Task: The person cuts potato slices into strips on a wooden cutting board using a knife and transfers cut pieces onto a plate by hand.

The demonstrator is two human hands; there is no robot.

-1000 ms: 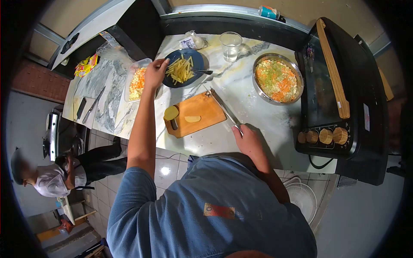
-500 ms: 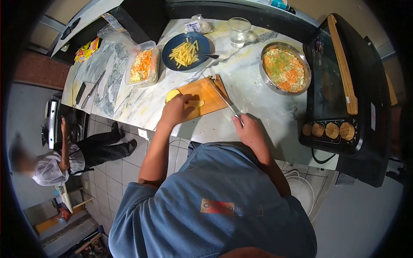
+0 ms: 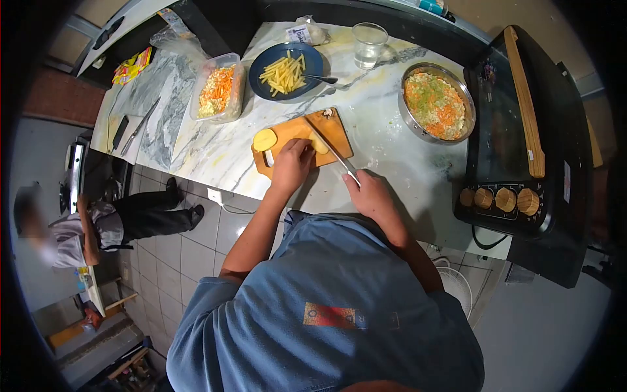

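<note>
The fingers of my left hand (image 3: pixel 292 163) are bent onto a pale yellow potato slice (image 3: pixel 319 144) and hold it on the wooden cutting board (image 3: pixel 289 130). My right hand (image 3: pixel 371 195) grips a knife (image 3: pixel 339 157) by its handle. Its blade slants up and left across the board, right along the slice. A larger cut potato piece (image 3: pixel 264 140) lies at the board's left end, by the handle slot. Small dark scraps (image 3: pixel 328 114) sit at the far corner. Whether the blade is into the slice I cannot tell.
Behind the board stand a blue plate (image 3: pixel 258 81) with potato sticks and a fork, a plastic tub (image 3: pixel 234 108) of shredded vegetables, a cup of water (image 3: pixel 367 49) and a metal bowl (image 3: pixel 418 127). An oven (image 3: pixel 503 124) is at right. A person (image 3: pixel 85 235) stands at left.
My left hand has moved right, from beside the larger potato piece to the slice near the knife. The slice now lies against the blade. My right hand keeps its grip, shifted slightly.
</note>
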